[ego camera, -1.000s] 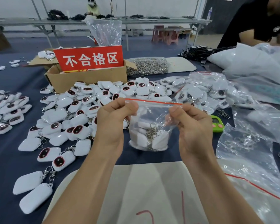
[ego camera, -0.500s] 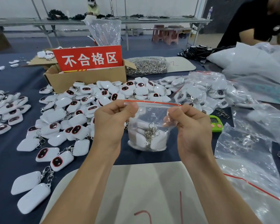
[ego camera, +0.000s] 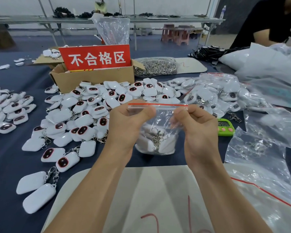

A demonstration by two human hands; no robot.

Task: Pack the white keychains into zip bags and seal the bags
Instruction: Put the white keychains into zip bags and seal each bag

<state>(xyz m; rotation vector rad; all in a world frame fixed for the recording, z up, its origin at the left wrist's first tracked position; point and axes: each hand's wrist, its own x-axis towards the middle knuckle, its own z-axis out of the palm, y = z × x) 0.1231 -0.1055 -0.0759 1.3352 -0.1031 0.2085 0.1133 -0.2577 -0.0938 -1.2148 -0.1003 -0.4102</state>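
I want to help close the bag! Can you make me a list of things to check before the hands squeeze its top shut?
1. Left hand and right hand both pinch the clear plastic zip bag just under its top: ok.
2. White plastic keychains sit at the bag's bottom, well below the top: ok.
3. Silver metal clips lie clear of the top edge: ok.
4. Red zip strip runs straight between the hands: ok.
5. Zip already pressed shut along its whole length: cannot tell.
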